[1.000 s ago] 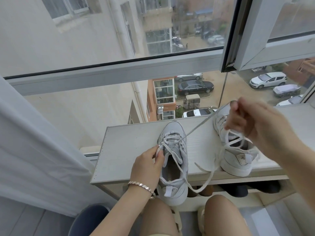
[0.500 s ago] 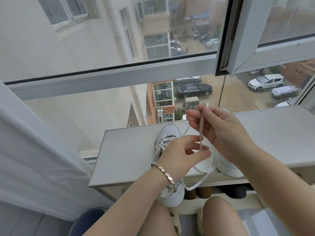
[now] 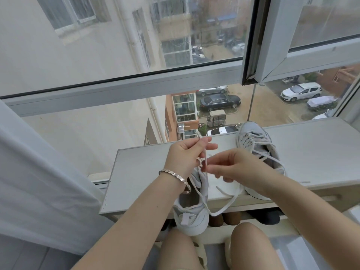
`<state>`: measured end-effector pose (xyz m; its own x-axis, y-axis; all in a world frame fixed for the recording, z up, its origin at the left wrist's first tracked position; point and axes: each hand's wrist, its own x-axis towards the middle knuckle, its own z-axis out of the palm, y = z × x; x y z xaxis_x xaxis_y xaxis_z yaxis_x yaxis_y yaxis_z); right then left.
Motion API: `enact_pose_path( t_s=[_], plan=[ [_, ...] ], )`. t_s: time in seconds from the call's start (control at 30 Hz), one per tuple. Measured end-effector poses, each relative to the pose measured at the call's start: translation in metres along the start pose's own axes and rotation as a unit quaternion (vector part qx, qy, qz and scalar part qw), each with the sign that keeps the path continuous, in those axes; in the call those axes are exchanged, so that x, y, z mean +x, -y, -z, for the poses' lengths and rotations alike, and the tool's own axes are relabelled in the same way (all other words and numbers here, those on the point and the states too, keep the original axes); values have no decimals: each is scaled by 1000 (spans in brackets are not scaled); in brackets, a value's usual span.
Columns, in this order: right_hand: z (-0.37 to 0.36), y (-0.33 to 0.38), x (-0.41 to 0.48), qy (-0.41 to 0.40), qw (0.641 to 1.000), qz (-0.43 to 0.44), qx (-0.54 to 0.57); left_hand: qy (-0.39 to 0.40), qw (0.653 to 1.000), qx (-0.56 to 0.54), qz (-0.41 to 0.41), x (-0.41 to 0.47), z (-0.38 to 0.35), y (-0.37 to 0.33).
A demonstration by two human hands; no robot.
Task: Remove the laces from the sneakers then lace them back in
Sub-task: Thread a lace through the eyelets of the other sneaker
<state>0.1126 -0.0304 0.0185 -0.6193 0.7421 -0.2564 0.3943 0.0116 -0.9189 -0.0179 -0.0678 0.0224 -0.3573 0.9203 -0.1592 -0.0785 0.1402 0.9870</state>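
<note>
A person seated at a high window works a white lace (image 3: 204,162) between both hands above a pale tabletop (image 3: 140,172). The left hand (image 3: 185,158), a metal bracelet (image 3: 175,177) at its wrist, pinches the lace's upper end between thumb and fingertips, the tip poking up above the grip. The right hand (image 3: 231,166) closes its thumb and forefinger on the same lace just below, so the strand runs nearly upright between the two pinches.

Beneath the hands lies the near sneaker (image 3: 191,209), light grey, its heel hanging over the tabletop's front edge toward the person's bare knees (image 3: 247,242). The lace trails down along this shoe, loops below the edge and curves back up onto the surface beside it. How many of its eyelets are threaded cannot be told, since the hands cover the front of the shoe.

The second sneaker (image 3: 257,147) rests farther back and to the right on the tabletop, toe pointing at the glass, its lace crossed through the eyelets with loose ends spilling over its side.

A white curtain (image 3: 39,182) hangs at left. Through the window frame (image 3: 120,90), parked cars (image 3: 220,101) stand in a courtyard far below.
</note>
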Motion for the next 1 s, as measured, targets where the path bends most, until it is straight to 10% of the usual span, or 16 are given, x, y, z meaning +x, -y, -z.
enact_pose_path(
  t_s=[0.53,0.8,1.0],
  plan=[
    [-7,-11,5,-42,975,-12,217,-5,986,149,-71,6,2,7],
    [10,-25,13,-201,918,37,339,-19,778,626,-56,-13,4,29],
    [-4,-36,13,-196,921,19,337,-15,861,496,-106,-11,22,51]
  ],
)
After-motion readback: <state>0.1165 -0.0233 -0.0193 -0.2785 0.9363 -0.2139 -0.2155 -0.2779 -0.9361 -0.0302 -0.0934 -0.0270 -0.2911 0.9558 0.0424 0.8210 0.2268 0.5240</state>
